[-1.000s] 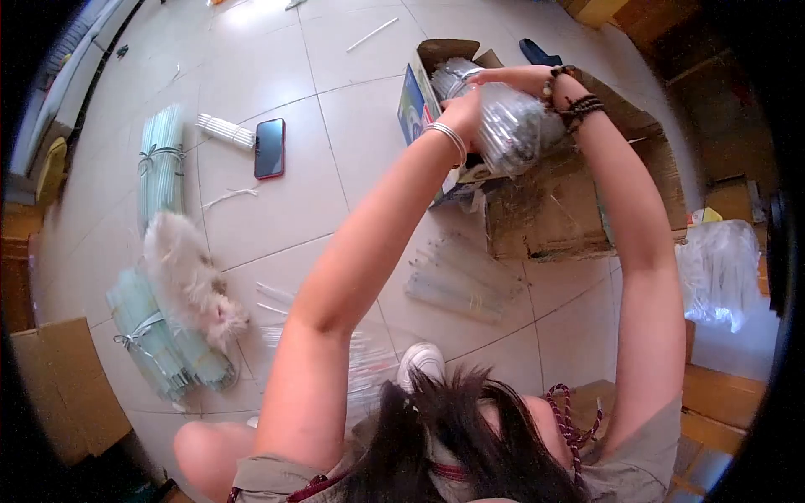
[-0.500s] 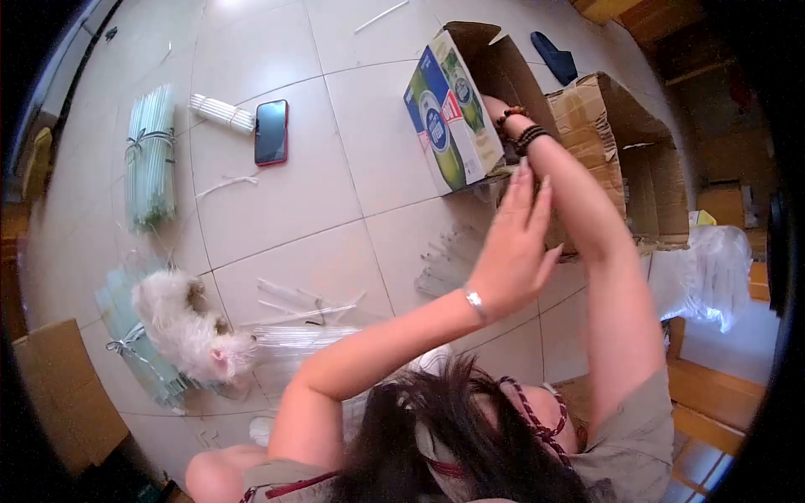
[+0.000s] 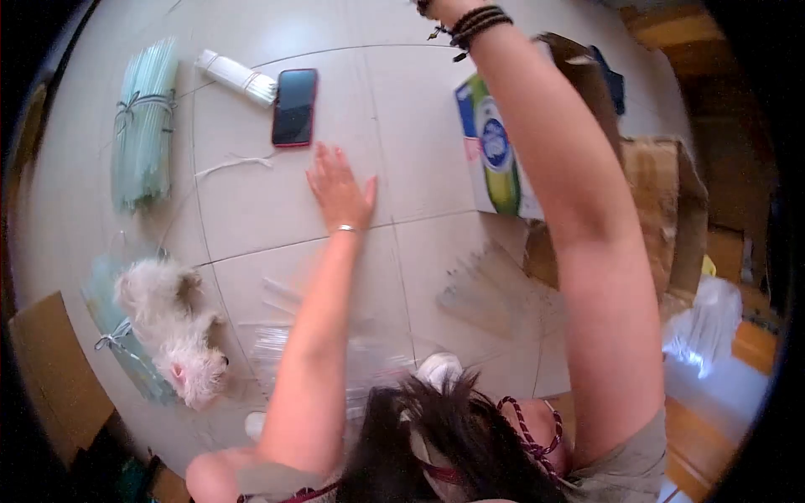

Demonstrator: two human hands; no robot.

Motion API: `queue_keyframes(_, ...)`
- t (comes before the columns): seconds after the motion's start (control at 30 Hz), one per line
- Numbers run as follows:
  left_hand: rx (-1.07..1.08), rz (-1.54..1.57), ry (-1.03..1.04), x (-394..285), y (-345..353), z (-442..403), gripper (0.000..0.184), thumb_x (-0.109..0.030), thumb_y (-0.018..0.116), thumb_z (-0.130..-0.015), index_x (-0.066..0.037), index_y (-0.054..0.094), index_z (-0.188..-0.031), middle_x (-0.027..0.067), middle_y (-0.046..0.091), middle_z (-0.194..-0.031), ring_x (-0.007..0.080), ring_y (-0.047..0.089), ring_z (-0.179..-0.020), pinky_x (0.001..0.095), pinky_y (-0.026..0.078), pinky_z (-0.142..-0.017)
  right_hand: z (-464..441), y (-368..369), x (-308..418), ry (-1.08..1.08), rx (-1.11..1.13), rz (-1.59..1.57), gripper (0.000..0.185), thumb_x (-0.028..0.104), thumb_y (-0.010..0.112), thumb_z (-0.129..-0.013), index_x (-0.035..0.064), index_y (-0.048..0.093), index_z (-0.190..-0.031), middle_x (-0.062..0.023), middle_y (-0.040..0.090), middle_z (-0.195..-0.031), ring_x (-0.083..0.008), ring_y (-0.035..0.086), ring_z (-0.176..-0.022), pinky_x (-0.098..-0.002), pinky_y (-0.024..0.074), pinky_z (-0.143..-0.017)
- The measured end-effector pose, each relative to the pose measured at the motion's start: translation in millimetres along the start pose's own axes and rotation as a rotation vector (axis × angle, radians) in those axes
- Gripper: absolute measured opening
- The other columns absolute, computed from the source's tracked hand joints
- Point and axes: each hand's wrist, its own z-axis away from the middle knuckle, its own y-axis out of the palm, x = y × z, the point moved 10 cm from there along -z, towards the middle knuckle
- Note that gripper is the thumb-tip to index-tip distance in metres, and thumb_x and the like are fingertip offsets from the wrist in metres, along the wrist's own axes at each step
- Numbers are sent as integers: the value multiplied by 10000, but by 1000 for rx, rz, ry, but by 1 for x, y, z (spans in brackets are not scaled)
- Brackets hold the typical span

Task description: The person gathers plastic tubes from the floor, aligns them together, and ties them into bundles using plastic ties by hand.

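My left hand (image 3: 342,189) is over the tiled floor (image 3: 428,184) with its fingers apart and nothing in it, just below a phone (image 3: 294,107) with a red edge. A white bundle of thin sticks (image 3: 237,77) and a white string (image 3: 235,164) are near it. My right arm stretches up past the printed box (image 3: 495,151). Only part of my right hand (image 3: 451,8) shows at the top edge; its fingers are cut off, so what it may hold is hidden.
A white dog (image 3: 172,323) lies at the left by a tied pale green bundle (image 3: 134,352). Another green bundle (image 3: 144,134) is above. Clear tubes (image 3: 482,293) lie on the floor. Cardboard (image 3: 650,201) and a plastic bag (image 3: 707,323) are at the right.
The clear bundle held in both hands earlier is no longer in view. My left hand has moved left, toward the phone. My right hand has come out of the box and gone up to the top edge.
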Motion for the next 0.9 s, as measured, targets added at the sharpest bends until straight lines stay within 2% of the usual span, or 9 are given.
queue_keyframes(0.07,44,59,16,6,11,0,828,-442,643,-838,-13,306,-1461,180,173,-1578,290,150,-1466,490,118,-1179,-37,114,10,-27,-27,99,221,164,543,-929,21,707,-888,-179,698,-776,-282,698,-684,-370,574,-608)
queue_keyframes(0.2,61,135,-32,15,16,-8,814,-418,645,-834,-22,311,-1462,188,204,-1567,305,195,-1452,496,156,-1171,-59,242,-36,215,80,22,263,158,467,-924,118,660,-1098,-173,642,-1169,-375,636,-1028,-491,535,-854)
queue_keyframes(0.23,75,144,-33,17,16,-11,814,-412,647,-832,-25,309,-1464,189,208,-1565,308,205,-1449,497,166,-1168,-64,249,-45,229,-17,78,315,159,419,-947,140,568,-1225,-148,567,-1295,-377,576,-1149,-500,524,-883)
queue_keyframes(0.27,92,147,-35,19,16,-12,817,-409,649,-829,-31,307,-1467,187,211,-1565,307,208,-1447,497,168,-1168,-79,274,-62,240,122,58,460,221,416,-971,205,400,-1431,-99,264,-1563,-345,473,-1288,-593,481,-909)
queue_keyframes(0.3,110,156,-42,19,16,-13,820,-406,652,-826,-36,305,-1470,186,213,-1564,306,212,-1446,497,170,-1167,-89,270,-64,218,111,49,479,204,398,-974,219,364,-1451,-83,242,-1574,-343,443,-1315,-587,479,-923)
queue_keyframes(0.47,116,175,-49,18,18,-11,824,-431,636,-833,-56,297,-1483,182,217,-1564,303,230,-1439,495,186,-1163,-141,290,-72,-316,-112,453,551,91,331,-978,199,238,-1510,-37,180,-1597,-275,389,-1360,-435,486,-996)
queue_keyframes(0.53,121,162,-49,18,19,-7,808,-451,609,-849,-60,300,-1486,182,217,-1565,301,231,-1439,489,191,-1163,-169,356,-116,-293,75,368,529,70,382,-958,117,282,-1475,-109,241,-1566,-265,413,-1333,-384,502,-974)
queue_keyframes(0.73,164,140,-56,19,14,-9,793,-457,563,-864,-60,288,-1493,184,199,-1572,300,217,-1443,471,174,-1170,-118,309,-74,-269,153,431,177,112,465,-940,63,618,-1014,-133,696,-945,-310,697,-873,-402,584,-731)
queue_keyframes(0.9,151,127,-46,16,15,-9,837,-449,601,-837,-44,272,-1492,196,165,-1577,304,180,-1454,476,151,-1172,-97,272,-56,-302,133,249,206,207,545,-914,101,542,-1091,-155,645,-1083,-372,645,-958,-479,560,-762)
